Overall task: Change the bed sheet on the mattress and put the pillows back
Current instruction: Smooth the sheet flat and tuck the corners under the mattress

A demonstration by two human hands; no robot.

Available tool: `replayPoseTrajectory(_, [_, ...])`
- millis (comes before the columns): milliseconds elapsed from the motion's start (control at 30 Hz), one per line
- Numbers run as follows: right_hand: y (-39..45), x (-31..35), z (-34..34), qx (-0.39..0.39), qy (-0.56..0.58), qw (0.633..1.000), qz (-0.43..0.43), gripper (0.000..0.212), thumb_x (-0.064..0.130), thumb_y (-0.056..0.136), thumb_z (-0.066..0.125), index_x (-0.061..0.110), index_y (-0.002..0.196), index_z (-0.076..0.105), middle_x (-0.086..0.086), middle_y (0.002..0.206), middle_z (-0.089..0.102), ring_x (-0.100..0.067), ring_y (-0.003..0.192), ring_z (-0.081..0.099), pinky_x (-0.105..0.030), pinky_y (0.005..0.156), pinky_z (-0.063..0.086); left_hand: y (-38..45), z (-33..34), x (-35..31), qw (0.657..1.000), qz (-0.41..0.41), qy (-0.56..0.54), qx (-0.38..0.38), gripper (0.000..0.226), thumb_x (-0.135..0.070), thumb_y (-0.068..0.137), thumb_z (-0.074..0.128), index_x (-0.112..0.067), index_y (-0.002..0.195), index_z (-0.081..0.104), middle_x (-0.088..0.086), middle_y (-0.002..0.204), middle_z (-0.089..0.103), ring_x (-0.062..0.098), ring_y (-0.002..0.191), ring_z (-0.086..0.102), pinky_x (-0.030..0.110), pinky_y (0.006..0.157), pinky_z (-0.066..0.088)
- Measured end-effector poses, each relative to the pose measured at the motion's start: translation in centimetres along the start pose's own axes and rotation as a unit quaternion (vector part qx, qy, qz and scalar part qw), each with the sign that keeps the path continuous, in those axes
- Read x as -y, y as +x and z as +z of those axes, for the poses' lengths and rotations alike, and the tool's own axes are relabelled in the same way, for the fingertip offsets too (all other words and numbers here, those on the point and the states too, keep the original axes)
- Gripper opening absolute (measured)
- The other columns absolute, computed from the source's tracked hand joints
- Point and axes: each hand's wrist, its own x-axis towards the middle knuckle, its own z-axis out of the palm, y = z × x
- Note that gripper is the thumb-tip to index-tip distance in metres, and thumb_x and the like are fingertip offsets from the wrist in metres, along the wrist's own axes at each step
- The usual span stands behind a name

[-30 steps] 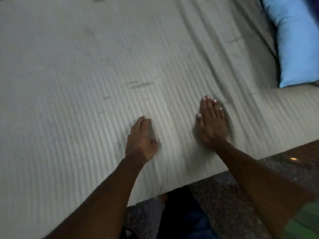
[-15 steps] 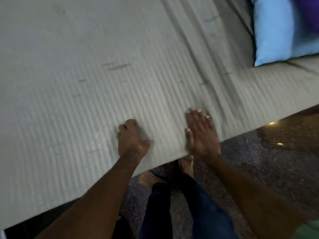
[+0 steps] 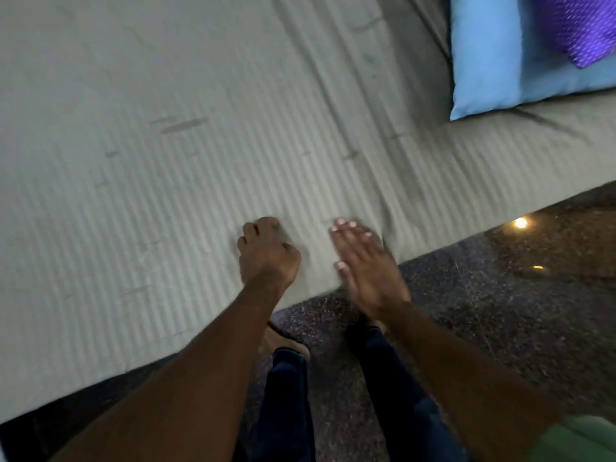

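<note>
Two hands at the near edge of a striped grey sheet (image 3: 173, 168).

Woven stripes, soft creases, a few dark marks, spread over the mattress. Left hand (image 3: 266, 253) curled, fingers bunching the sheet beside the edge. Right hand (image 3: 363, 261) flat and wide, fingers together, half over the edge, blurred. Smooth blue pillow (image 3: 493, 58) top right on the sheet, shiny dotted purple cloth (image 3: 583, 26) on it. Dark speckled polished floor (image 3: 500, 295) below, light glints. No writing legible.

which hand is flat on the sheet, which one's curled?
The right hand lies flat with fingers straight, at the edge of the sheet. The left hand is the curled one, fingers bent in, knuckles up.
</note>
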Motion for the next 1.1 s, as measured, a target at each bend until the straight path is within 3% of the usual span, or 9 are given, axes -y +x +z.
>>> replayPoseTrajectory(200, [-0.2,-3.8,-2.0,-0.076,0.045,0.972,0.217,0.061,0.038,0.11,0.02,0.015,0.165,0.009,-0.004,0.173,0.005,-0.019,0.159,-0.003,-0.049,0.129,0.008,-1.1,0.6,-4.2,0.994,0.069,0.082,0.0,0.05,-0.021,0.086,0.062,-0.012,0.133,0.049,0.013,0.131,0.047,0.035,0.12,0.047,0.048,0.095,0.046])
replayPoseTrajectory(300, [1.2,-0.1,-1.1,-0.034,0.12,0.988,0.094,0.064,0.039,0.106,0.031,0.016,0.164,0.015,-0.005,0.172,0.014,-0.019,0.158,0.008,-0.049,0.129,0.011,-1.8,2.4,-7.2,0.99,0.139,-0.001,-0.005,0.032,-0.021,0.092,0.056,-0.014,0.123,0.056,0.009,0.125,0.052,0.028,0.117,0.05,0.044,0.096,0.047])
replayPoseTrajectory(433, [-0.3,-4.0,-0.5,-0.001,0.015,0.999,-0.042,0.067,0.038,0.11,0.032,0.016,0.165,0.001,-0.002,0.173,-0.006,-0.016,0.159,-0.008,-0.044,0.128,0.011,-2.2,4.2,-8.4,0.998,0.063,0.029,-0.003,0.037,-0.021,0.09,0.056,-0.016,0.127,0.052,0.008,0.129,0.049,0.029,0.122,0.045,0.043,0.096,0.044])
replayPoseTrajectory(567, [-1.1,-13.0,-2.7,-0.026,-0.022,0.999,0.023,0.063,0.038,0.11,0.025,0.018,0.165,0.002,-0.001,0.173,-0.002,-0.017,0.159,-0.005,-0.047,0.127,0.014,-1.9,4.5,-9.8,0.984,0.07,0.165,0.003,0.056,-0.023,0.084,0.062,-0.012,0.135,0.045,0.01,0.131,0.047,0.029,0.121,0.047,0.042,0.092,0.046])
replayPoseTrajectory(667, [-1.0,-15.7,-3.6,-0.085,0.033,0.991,0.1,0.06,0.036,0.11,0.027,0.016,0.165,0.012,-0.005,0.173,0.008,-0.02,0.159,0.005,-0.044,0.128,0.012,-1.6,5.3,-12.5,0.977,0.139,0.159,0.012,0.05,-0.022,0.086,0.059,-0.012,0.134,0.047,0.009,0.13,0.049,0.028,0.118,0.049,0.041,0.094,0.046])
replayPoseTrajectory(733, [-0.7,-16.6,-4.5,-0.176,0.07,0.946,0.262,0.054,0.034,0.108,0.037,0.013,0.158,0.03,-0.012,0.166,0.027,-0.028,0.154,0.021,-0.046,0.124,0.018,-1.7,6.0,-14.0,0.979,0.165,0.115,0.031,0.046,-0.022,0.087,0.059,-0.014,0.132,0.049,0.009,0.13,0.048,0.028,0.119,0.047,0.041,0.095,0.047])
replayPoseTrajectory(833, [-1.2,-18.6,-6.4,-0.261,0.118,0.783,0.551,0.056,0.055,0.093,0.056,0.012,0.128,0.051,-0.015,0.137,0.051,-0.034,0.133,0.044,-0.051,0.107,0.035,-1.9,7.1,-15.3,0.984,0.131,0.117,0.034,0.048,-0.025,0.09,0.059,-0.011,0.134,0.047,0.011,0.134,0.046,0.03,0.121,0.045,0.041,0.096,0.047])
replayPoseTrajectory(967, [-2.0,-19.6,-6.9,-0.266,0.25,0.725,0.584,0.058,0.062,0.092,0.06,0.007,0.109,0.052,-0.007,0.098,0.054,-0.022,0.092,0.053,-0.032,0.077,0.031,-2.5,8.0,-16.6,0.975,0.135,0.175,0.007,0.05,-0.028,0.088,0.059,-0.011,0.133,0.047,0.011,0.132,0.047,0.029,0.12,0.047,0.041,0.094,0.046])
replayPoseTrajectory(1100, [-1.6,-19.7,-5.7,-0.3,0.283,0.703,0.579,0.038,0.043,0.103,0.053,0.006,0.1,0.058,-0.022,0.098,0.067,-0.04,0.096,0.062,-0.042,0.078,0.04,-3.3,8.9,-18.6,0.962,0.203,0.18,0.023,0.048,-0.027,0.09,0.057,-0.012,0.134,0.047,0.01,0.132,0.046,0.028,0.12,0.047,0.041,0.096,0.045])
